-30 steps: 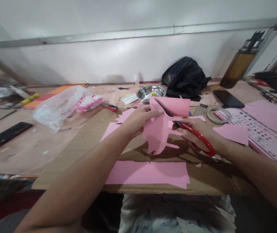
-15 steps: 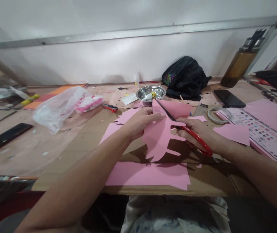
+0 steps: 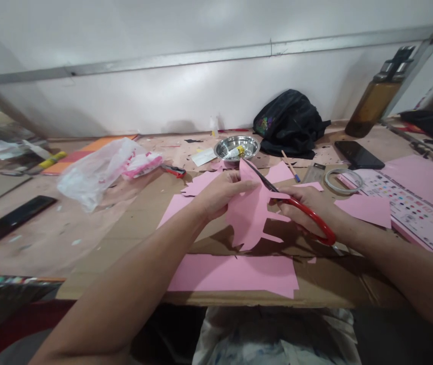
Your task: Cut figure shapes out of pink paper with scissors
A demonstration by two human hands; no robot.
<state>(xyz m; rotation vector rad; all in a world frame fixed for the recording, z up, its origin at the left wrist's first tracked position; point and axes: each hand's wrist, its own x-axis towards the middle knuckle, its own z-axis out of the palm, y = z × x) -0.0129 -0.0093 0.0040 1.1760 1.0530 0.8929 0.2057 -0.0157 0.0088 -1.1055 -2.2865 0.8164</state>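
left hand [image 3: 220,195] pinches pink paper [image 3: 250,218] beside scissors [image 3: 296,208] in right hand [image 3: 307,208].

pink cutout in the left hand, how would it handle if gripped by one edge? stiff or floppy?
Likely floppy: the pink cutout is a thin sheet, its jagged lower points hanging free below the left hand. Probably very light. The narrow cut tabs look easy to tear or crease near the scissors in the right hand.

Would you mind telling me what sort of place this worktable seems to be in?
Probably a craft or hobby workspace. The right hand works red scissors through pink paper held by the left hand, more pink sheets lie on cardboard, and a tape roll sits nearby.
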